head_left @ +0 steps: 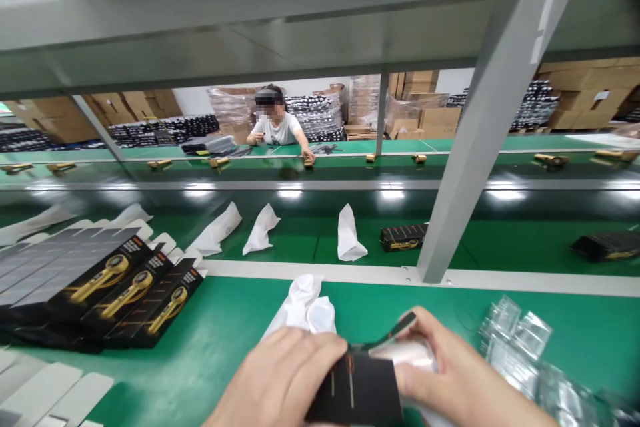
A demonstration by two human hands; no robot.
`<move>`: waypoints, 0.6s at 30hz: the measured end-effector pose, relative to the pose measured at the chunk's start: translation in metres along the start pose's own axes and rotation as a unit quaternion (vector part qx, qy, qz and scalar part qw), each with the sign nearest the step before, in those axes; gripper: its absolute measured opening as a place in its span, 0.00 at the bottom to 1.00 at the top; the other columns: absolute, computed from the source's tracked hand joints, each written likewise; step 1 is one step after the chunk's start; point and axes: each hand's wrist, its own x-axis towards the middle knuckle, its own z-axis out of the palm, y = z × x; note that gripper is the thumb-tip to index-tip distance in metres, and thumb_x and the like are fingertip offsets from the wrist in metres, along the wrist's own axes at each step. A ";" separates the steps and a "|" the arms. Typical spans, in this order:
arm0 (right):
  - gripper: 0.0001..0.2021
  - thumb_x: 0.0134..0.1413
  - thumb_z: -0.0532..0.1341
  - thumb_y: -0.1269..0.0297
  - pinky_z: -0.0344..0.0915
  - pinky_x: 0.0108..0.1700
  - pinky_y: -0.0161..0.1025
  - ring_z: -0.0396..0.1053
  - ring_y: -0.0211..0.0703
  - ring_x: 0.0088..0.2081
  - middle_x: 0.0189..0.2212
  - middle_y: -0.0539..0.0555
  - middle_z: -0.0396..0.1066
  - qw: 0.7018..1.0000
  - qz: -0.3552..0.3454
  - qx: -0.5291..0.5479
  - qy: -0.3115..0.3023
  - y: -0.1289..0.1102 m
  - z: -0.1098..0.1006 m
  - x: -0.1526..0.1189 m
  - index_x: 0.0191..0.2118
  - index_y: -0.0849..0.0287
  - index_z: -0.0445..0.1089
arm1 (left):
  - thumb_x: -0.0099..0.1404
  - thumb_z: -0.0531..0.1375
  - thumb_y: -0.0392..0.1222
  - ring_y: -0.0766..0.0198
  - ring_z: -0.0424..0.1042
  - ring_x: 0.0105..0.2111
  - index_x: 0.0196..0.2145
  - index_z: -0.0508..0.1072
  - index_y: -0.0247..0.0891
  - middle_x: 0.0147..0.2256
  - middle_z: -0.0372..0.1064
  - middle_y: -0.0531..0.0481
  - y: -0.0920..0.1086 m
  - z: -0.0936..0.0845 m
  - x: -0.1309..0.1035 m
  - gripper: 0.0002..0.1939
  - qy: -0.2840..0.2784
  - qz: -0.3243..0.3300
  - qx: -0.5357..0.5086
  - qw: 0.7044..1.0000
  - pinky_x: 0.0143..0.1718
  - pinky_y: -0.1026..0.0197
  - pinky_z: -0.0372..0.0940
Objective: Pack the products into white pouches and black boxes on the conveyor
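A black box (pixel 363 390) is in front of me on the green table (pixel 225 320). My left hand (pixel 285 373) lies over its left side, fingers closed on it. My right hand (pixel 445 367) pinches at the box's right end, thumb and fingers around a white wrapped item (pixel 413 353) and a dark raised flap (pixel 397 330). Just beyond my left hand lies a white wrapped bundle (pixel 305 307). How far the wrapped item reaches into the box is hidden.
Printed black boxes (pixel 145 293) are stacked at left, white-flapped ones (pixel 55 393) nearer. Clear plastic packets (pixel 520 347) lie at right. Beyond a metal post (pixel 480 120), belts carry white bundles (pixel 350 233), black boxes (pixel 403 237) and gold items (pixel 551 160). A person (pixel 277 127) reaches in.
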 end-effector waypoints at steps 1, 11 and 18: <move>0.25 0.52 0.53 0.39 0.63 0.28 0.35 0.69 0.43 0.30 0.32 0.52 0.70 1.000 -0.007 0.025 -0.012 -0.010 -0.009 0.011 0.46 0.55 0.57 | 0.62 0.58 0.50 0.58 0.72 0.36 0.54 0.59 0.42 0.43 0.73 0.47 -0.010 -0.004 0.005 0.25 -0.008 -0.040 -0.002 0.999 0.38 0.59 0.65; 0.16 0.59 0.59 0.60 0.66 0.46 0.51 0.67 0.47 0.46 0.49 0.56 0.66 0.912 -0.130 -0.344 0.179 0.005 -0.022 0.195 0.51 0.58 0.65 | 0.62 0.58 0.49 0.51 0.67 0.48 0.51 0.66 0.37 0.48 0.68 0.41 -0.178 0.042 0.064 0.21 -0.050 -0.358 -0.043 0.931 0.50 0.45 0.59; 0.12 0.62 0.56 0.61 0.69 0.37 0.42 0.70 0.40 0.36 0.40 0.52 0.69 0.888 -0.149 -0.384 0.205 0.007 -0.036 0.172 0.47 0.61 0.65 | 0.63 0.58 0.47 0.48 0.57 0.57 0.50 0.67 0.36 0.58 0.58 0.41 -0.160 0.076 0.084 0.20 -0.016 -0.447 -0.238 0.862 0.56 0.39 0.53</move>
